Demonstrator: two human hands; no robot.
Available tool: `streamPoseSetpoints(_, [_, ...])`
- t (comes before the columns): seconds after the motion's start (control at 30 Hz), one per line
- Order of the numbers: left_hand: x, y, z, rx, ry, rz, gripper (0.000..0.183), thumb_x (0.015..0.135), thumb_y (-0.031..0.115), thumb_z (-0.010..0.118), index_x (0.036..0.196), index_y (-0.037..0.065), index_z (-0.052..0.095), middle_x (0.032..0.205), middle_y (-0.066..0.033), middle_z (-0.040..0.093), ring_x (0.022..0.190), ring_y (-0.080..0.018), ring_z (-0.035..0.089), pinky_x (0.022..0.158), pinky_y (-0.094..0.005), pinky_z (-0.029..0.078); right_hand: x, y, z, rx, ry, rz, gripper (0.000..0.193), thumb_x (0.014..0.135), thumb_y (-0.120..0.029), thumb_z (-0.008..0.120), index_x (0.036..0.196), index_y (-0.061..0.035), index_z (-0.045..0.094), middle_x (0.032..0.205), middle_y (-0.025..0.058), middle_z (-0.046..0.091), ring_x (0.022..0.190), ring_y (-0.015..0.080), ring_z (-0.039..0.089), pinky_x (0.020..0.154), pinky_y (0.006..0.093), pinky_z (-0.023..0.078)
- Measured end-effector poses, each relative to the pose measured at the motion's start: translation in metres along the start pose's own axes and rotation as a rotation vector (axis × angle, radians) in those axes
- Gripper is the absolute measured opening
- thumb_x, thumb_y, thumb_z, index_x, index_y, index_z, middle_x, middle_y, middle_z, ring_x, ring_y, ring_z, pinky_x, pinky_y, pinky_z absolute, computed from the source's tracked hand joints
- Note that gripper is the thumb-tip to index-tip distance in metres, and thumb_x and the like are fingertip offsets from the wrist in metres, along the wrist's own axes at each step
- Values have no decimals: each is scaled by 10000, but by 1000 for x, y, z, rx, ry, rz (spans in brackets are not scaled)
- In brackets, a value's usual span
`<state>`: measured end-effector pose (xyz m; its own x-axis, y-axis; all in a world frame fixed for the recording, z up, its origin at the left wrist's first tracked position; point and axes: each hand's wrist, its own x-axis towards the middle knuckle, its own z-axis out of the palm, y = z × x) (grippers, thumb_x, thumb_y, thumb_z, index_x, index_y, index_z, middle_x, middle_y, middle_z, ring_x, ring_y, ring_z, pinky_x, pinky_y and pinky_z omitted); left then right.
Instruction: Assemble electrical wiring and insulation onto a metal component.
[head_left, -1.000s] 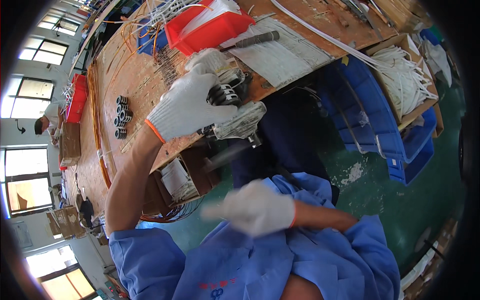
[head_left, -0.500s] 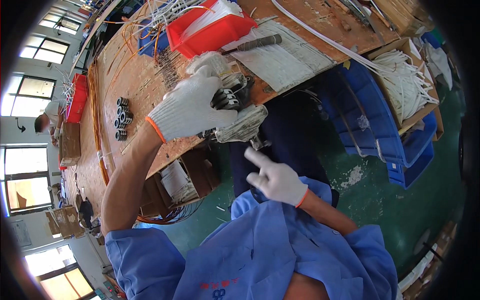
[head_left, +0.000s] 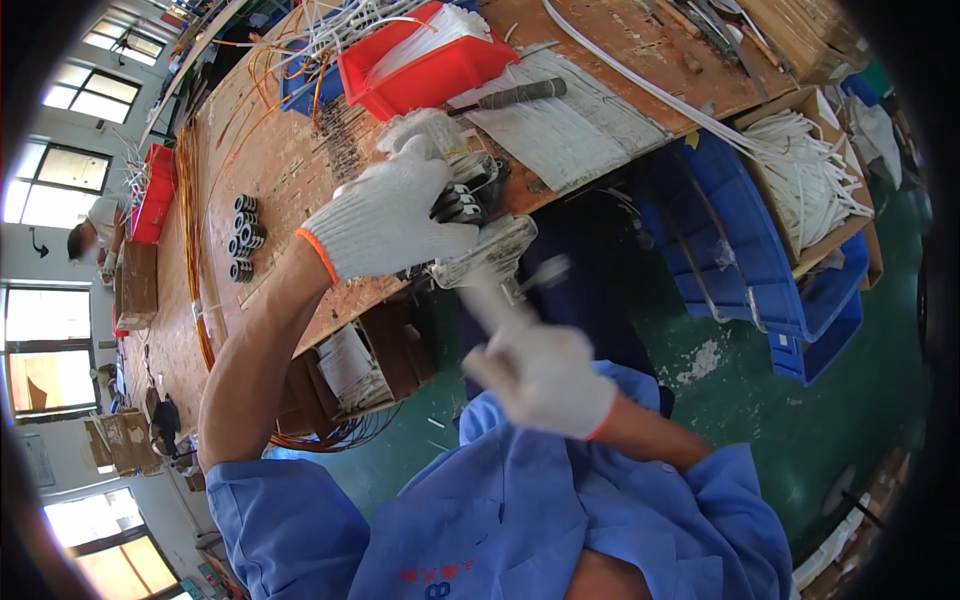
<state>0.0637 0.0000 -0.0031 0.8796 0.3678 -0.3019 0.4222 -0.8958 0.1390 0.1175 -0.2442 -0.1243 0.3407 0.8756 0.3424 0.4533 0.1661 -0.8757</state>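
My left hand (head_left: 385, 215), in a white knit glove with an orange cuff, is closed around a black ribbed piece with white marks (head_left: 458, 204). It sits at the jaws of a bench vise (head_left: 487, 252) on the table edge; my palm hides part of it. Below the vise, my right hand (head_left: 545, 375), gloved alike, is smeared by motion. Its index finger stretches up towards the vise's screw end, and nothing shows in its grasp. Beside that finger, the vise handle (head_left: 547, 270) is blurred too. Several black ring-shaped pieces (head_left: 243, 238) stand grouped on the table, left of my left hand.
Behind the vise stands a red bin (head_left: 425, 70) of white strips, with a dark-handled tool (head_left: 522, 93) before it. A carton of white tubing (head_left: 800, 170) rests on blue crates (head_left: 740, 250) at right. Orange cables (head_left: 187, 220) run along the table; another person (head_left: 100, 225) is at far left.
My right hand has shifted slightly left and down, its outline now more blurred. The vise handle appears turned out to the right. My left hand stays at the vise.
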Motion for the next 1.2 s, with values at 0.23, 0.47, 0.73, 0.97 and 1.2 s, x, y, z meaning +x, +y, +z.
streamPoseSetpoints(0.23, [4,13,-13,35,-50,-17,718,869,557,741,1091,-125,724,1267,-338,635,1068,-492,729,927,-531,607,-21,95,25,-263,-31,293,741,972,-156,655,1665,-80,405,697,115,683,592,358,692,578,504,530])
streamPoseSetpoints(0.47, [-35,-4,38,-242,398,99,762,720,355,981,1304,-30,679,1409,-197,590,1230,-369,664,1015,-449,572,-19,110,33,295,-74,546,529,1012,-145,682,1491,-9,504,681,69,658,564,212,635,596,387,503])
streamPoseSetpoints(0.73, [-24,-3,72,-373,711,162,746,716,118,989,1395,27,693,1444,-134,669,1360,-280,631,1122,-411,527,-22,97,84,786,-145,733,468,1017,-58,676,1443,-30,485,664,-33,514,551,38,465,503,245,362])
streamPoseSetpoints(0.97, [-14,6,85,-562,680,39,586,776,87,946,1325,44,746,1390,-153,744,1479,-307,581,1193,-407,471,18,17,50,1553,-493,921,362,1020,-113,677,1362,-36,587,744,9,551,538,88,476,491,286,374])
streamPoseSetpoints(1.2, [-23,-4,94,-743,709,61,736,693,88,977,1364,-9,690,1398,-201,713,1422,-397,611,1228,-490,442,49,46,-64,439,-389,464,147,1031,-110,700,1101,-6,775,961,90,778,889,161,735,794,353,587])
